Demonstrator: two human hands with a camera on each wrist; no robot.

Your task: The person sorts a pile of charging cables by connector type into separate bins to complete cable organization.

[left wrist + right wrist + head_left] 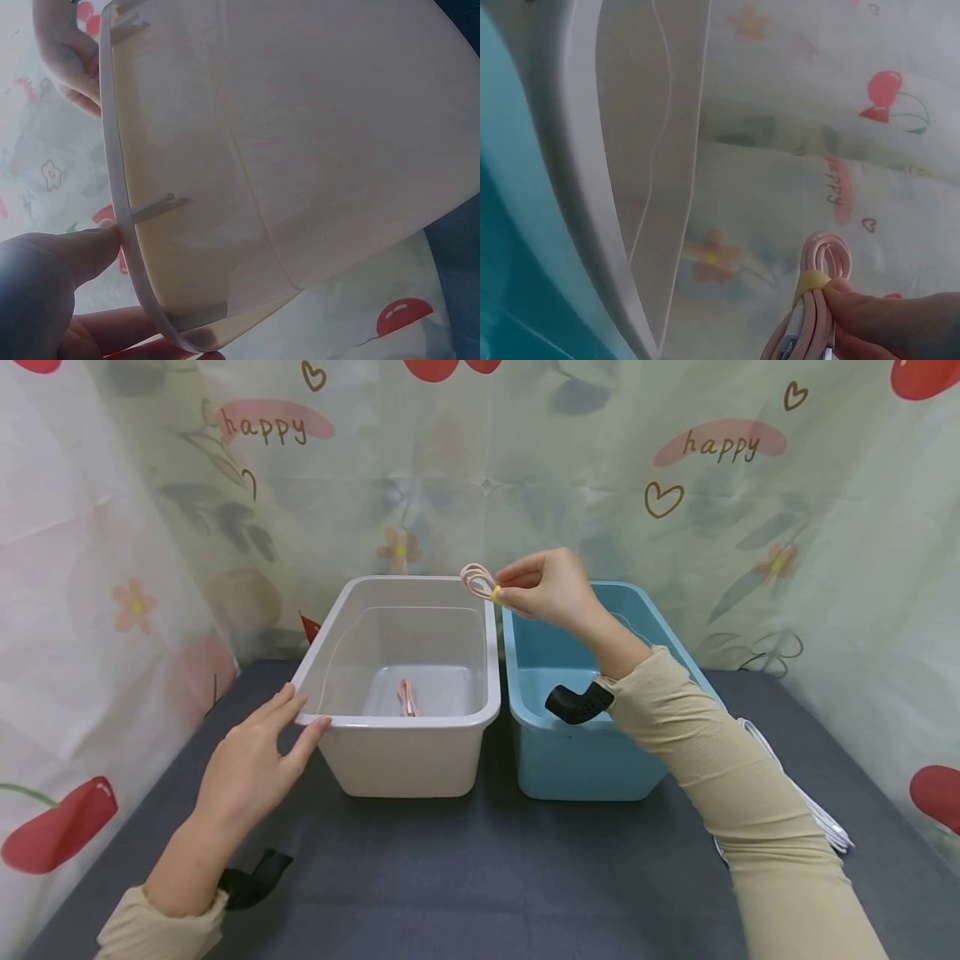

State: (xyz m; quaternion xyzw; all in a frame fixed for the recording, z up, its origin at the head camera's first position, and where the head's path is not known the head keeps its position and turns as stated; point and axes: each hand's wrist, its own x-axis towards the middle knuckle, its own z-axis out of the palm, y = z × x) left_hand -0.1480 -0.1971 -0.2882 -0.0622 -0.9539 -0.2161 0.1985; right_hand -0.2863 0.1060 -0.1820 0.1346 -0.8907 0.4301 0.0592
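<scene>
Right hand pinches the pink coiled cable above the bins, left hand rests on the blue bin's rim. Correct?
Not quite. The left hand rests on the rim of the white bin, not the blue bin; the head view shows it. The rest stands: the right hand pinches the pink coiled cable above the bins.

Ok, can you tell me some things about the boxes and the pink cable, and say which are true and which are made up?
1. The right hand pinches a coiled pink cable with a yellow tie. True.
2. The left hand is inside the light blue plastic bin. False: it rests on the rim of the pale beige plastic bin.
3. The beige bin holds nothing. False: another pink cable lies on its bottom.
4. The two bins stand side by side on the dark grey table. True.
</scene>
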